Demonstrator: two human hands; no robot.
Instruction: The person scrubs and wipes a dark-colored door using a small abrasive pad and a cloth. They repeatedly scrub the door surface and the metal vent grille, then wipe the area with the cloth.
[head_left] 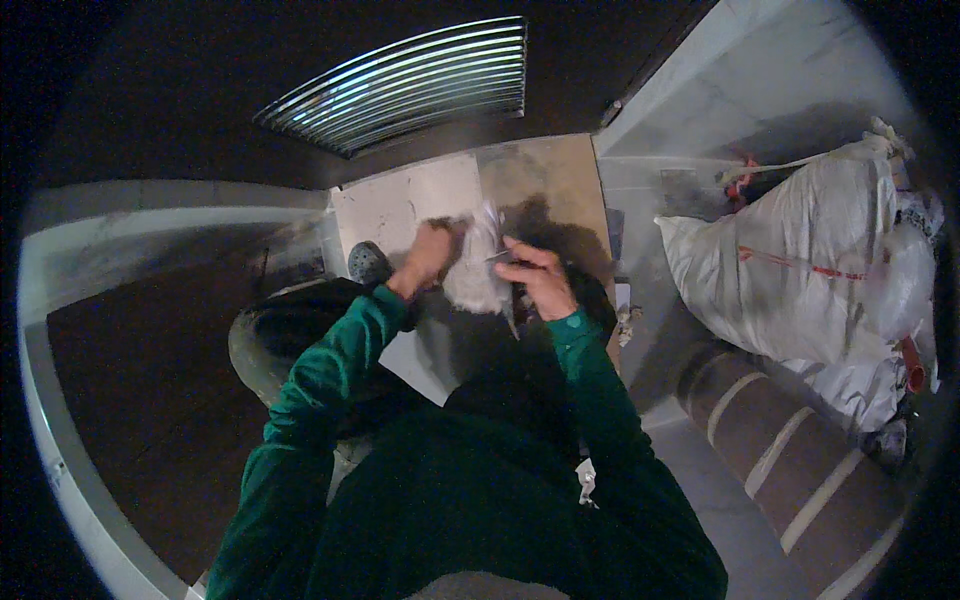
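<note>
Between my hands is a whitish, crumpled bundle (pixel 474 275), perhaps a bag or cloth; its kind is not clear. At the bundle's left edge is my left hand (pixel 430 256), fingers curled closed and somewhat blurred. On the other side, my right hand (pixel 542 280) has its thumb and fingers pinched around a thin object with a pale edge (pixel 497 256), too small to name. A narrow pointed piece (pixel 513 322) sticks out below the bundle, near the right hand. Both arms are in green sleeves.
Under my hands lie a pale board (pixel 375 212) and a brown board (pixel 575 185). A slatted metal grille (pixel 420 85) is set in the dark panel ahead. Large white sacks (pixel 790 250) and a banded brown roll (pixel 780 450) stand right. A speckled shoe (pixel 370 262) shows left.
</note>
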